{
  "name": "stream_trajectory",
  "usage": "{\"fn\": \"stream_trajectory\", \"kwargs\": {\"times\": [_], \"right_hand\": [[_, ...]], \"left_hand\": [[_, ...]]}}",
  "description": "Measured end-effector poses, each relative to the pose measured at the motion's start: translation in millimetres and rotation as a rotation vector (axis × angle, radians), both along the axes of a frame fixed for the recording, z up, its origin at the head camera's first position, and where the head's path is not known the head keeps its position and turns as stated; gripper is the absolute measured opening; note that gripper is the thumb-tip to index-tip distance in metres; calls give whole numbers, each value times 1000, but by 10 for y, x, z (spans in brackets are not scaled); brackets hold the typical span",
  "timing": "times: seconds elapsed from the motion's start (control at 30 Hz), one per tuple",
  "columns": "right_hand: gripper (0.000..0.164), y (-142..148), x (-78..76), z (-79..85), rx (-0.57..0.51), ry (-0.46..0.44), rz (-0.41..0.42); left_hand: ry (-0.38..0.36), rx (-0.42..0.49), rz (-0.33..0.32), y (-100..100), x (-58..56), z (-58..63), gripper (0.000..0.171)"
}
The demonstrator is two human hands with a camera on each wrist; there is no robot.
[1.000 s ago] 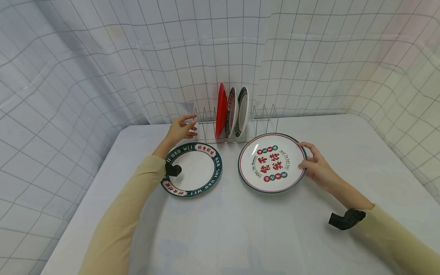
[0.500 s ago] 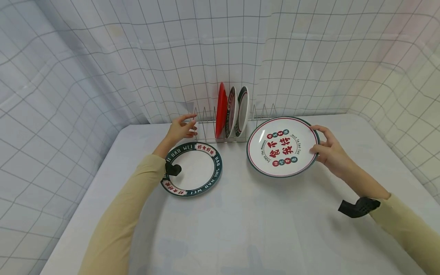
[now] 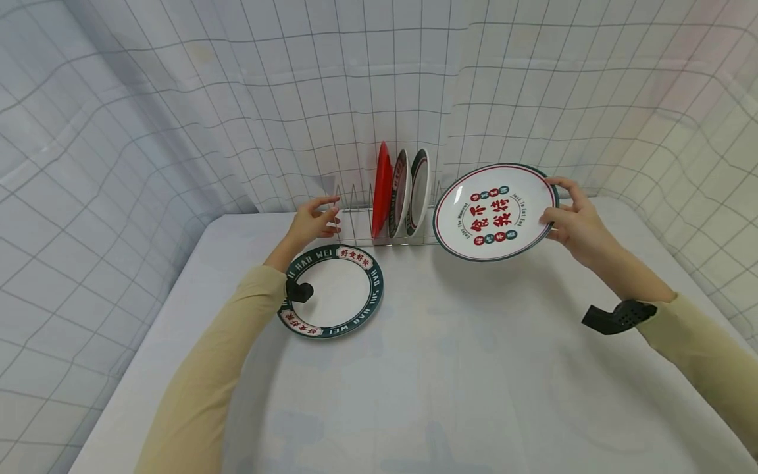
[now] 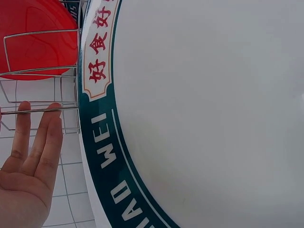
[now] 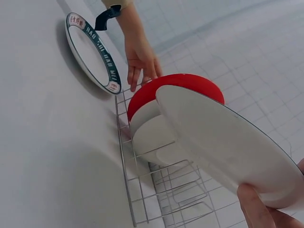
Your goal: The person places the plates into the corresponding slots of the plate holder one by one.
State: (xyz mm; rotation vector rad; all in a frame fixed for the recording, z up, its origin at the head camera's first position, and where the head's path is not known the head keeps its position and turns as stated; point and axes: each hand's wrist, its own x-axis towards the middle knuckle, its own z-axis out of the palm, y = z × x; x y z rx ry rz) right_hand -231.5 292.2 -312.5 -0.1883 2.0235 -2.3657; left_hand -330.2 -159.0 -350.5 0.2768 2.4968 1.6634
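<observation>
My right hand [image 3: 577, 220] grips the right rim of a white plate [image 3: 491, 214] with red lettering and a green edge. That plate is raised above the table, tilted, to the right of the upright plates; its pale underside shows in the right wrist view. At the left end of a wire dish rack [image 5: 137, 190], my left hand [image 3: 314, 217] holds the end wire, its fingers [image 4: 47, 137] behind it. Upright in the rack stand a red plate [image 3: 381, 191], a patterned plate [image 3: 399, 194] and a white plate with a dark green band [image 3: 419, 192].
A white plate with a wide green lettered rim [image 3: 331, 293] lies flat in front of the rack, partly under my left wrist. The white table [image 3: 414, 401] extends toward me. A gridded white cloth [image 3: 278, 99] hangs closely behind the rack.
My right hand has lifted the plate off the table and carried it up, back and a little to the right, tilting it. My left hand has stayed at the rack.
</observation>
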Motion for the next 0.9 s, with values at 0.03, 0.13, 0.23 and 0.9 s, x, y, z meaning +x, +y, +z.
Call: {"fn": "stream_trajectory", "kwargs": {"times": [0.03,0.13,0.23,0.9], "right_hand": [[55,-3,-25,21,-19,3,3],[54,-24,-105,72,-20,14,-11],[54,-59,-186,115,34,20,-52],[59,-319,-512,280,222,-17,-168]], "left_hand": [[1,0,0,0,3,3,45],[4,2,-5,2,16,10,45],[1,16,-13,4,26,18,46],[11,13,-13,-11,23,6,45]]}}
